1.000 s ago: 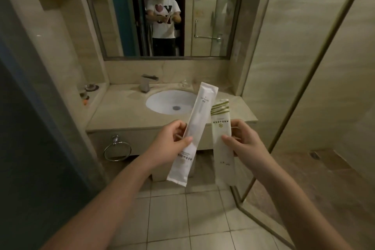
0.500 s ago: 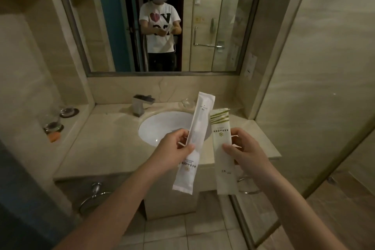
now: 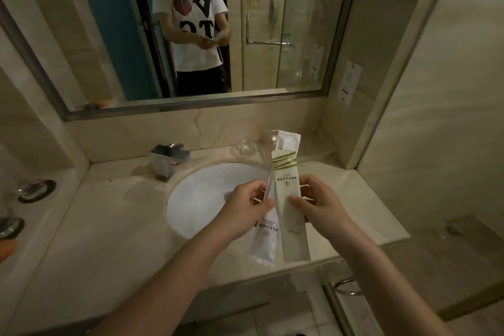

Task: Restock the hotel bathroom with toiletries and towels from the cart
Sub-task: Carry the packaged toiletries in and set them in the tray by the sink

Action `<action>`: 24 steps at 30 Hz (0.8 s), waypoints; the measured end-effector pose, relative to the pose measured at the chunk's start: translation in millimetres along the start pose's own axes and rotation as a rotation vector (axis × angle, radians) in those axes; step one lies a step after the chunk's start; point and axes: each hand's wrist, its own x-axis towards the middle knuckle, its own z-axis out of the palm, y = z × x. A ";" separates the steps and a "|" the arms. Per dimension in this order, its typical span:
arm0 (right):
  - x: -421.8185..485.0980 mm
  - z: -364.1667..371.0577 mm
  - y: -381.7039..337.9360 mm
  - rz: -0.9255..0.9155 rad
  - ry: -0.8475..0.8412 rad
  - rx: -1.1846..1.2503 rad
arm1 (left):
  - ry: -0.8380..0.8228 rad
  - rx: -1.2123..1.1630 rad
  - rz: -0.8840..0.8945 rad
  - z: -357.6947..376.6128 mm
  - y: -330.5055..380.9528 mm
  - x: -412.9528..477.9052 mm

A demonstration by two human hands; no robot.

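Packets that were held a little apart a moment ago now lie one over the other, the green-striped packet [image 3: 285, 181] in front of the plain white packet [image 3: 263, 241], both up in the air over the sink [image 3: 199, 199]. The left hand [image 3: 244, 211] pinches the white one and the right hand [image 3: 320, 206] pinches the striped one, and the counter [image 3: 109, 226] is much closer than before. I think the person is stacking them to put both down by the sink soon.

Both bare forearms reach forward from the near edge, converging. The left hand [image 3: 245, 210] pinches a white sachet [image 3: 263, 244]; the right hand [image 3: 320, 207], just beside it, pinches a green-striped sachet [image 3: 287, 185].
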 end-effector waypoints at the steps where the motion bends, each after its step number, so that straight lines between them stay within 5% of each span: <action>1: 13.6 -1.6 4.6 0.010 -0.006 -0.008 | 0.006 -0.014 -0.012 0.0 -4.1 12.1; 16: 235.6 -67.1 94.9 0.150 -0.314 -0.150 | 0.214 -0.129 -0.208 45.7 -55.8 231.6; 20: 276.0 -92.2 133.9 0.329 -0.364 -0.176 | 0.278 -0.122 -0.290 59.9 -79.2 263.6; 24: 311.5 -113.2 176.0 0.585 -0.238 -0.054 | 0.320 -0.179 -0.374 59.4 -94.9 281.7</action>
